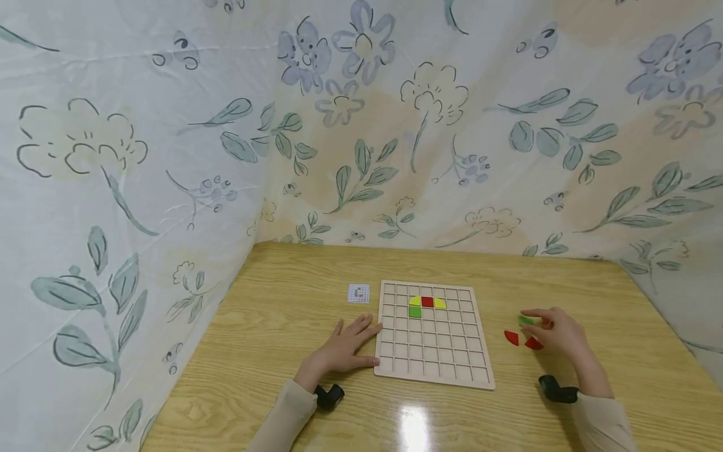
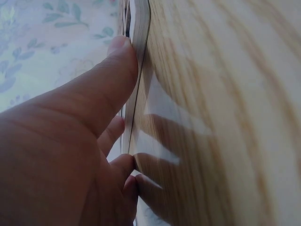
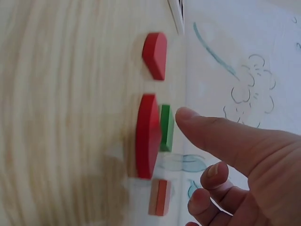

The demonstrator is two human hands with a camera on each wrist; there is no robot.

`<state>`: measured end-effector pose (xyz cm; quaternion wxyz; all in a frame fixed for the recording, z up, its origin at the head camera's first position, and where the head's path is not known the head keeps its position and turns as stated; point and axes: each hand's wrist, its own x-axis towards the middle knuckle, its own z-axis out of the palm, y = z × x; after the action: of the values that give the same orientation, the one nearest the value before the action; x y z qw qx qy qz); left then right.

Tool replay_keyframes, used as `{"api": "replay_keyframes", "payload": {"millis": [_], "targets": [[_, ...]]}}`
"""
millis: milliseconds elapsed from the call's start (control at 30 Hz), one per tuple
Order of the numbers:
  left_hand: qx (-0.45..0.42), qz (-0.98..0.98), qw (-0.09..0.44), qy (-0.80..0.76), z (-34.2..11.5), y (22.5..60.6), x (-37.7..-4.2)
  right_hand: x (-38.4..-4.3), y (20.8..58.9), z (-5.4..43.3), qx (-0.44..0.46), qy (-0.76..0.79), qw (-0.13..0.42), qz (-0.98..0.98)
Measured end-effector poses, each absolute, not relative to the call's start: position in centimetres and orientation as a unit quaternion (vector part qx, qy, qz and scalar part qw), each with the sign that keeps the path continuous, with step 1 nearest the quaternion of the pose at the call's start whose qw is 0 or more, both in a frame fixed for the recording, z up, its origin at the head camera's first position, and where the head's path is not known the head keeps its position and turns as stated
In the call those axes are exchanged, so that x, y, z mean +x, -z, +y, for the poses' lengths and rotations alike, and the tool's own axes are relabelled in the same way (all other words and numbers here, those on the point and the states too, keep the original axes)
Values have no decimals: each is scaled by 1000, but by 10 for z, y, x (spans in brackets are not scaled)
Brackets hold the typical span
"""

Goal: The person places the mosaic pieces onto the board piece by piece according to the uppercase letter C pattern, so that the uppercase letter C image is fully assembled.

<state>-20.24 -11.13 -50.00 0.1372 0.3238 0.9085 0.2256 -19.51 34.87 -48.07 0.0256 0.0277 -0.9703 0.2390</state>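
Observation:
My left hand (image 1: 343, 349) rests on the table with fingers spread, its thumb and fingertips at the left edge of a wooden grid board (image 1: 432, 371). In the left wrist view the thumb (image 2: 123, 63) touches the board's edge. My right hand (image 1: 559, 333) hovers at the right, thumb and index finger either side of a green piece (image 1: 526, 320). The right wrist view shows a small gap between thumb (image 3: 188, 114) and green piece (image 3: 166, 128). Two red rounded pieces (image 1: 511, 338) (image 1: 533, 343) lie close by. An orange-red piece (image 3: 161, 197) is beneath the right fingers.
On the board sit a red square (image 1: 427, 302), a green square (image 1: 415, 311) and two yellow rounded pieces (image 1: 415, 301) (image 1: 440, 304). A small printed pattern card (image 1: 358, 293) lies left of the board. Floral cloth (image 1: 361, 157) hangs around the table.

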Motion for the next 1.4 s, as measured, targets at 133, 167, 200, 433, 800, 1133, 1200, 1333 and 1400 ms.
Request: {"api": "replay_keyframes", "payload": {"millis": [133, 167, 200, 433, 800, 1133, 1200, 1333, 1400], "targets": [[326, 907, 137, -228, -112, 498, -201, -193, 480, 353, 21, -233, 20, -972], [327, 907, 136, -229, -112, 498, -201, -193, 481, 354, 20, -231, 19, -973], [328, 906, 135, -229, -112, 498, -201, -193, 481, 356, 19, -230, 18, -973], [335, 905, 130, -228, -113, 500, -201, -191, 483, 361, 17, -231, 14, -973], [330, 907, 135, -225, -113, 497, -201, -190, 485, 364, 15, -236, 7, -972], [326, 907, 139, -227, -109, 495, -202, -197, 483, 359, 20, -230, 23, -973], [325, 907, 139, -229, -108, 495, -202, -199, 482, 356, 26, -228, 31, -973], [323, 908, 138, -227, -106, 495, -203, -204, 480, 349, 40, -233, 47, -970], [322, 909, 137, -225, -105, 496, -204, -206, 480, 347, 46, -237, 52, -969]]}}
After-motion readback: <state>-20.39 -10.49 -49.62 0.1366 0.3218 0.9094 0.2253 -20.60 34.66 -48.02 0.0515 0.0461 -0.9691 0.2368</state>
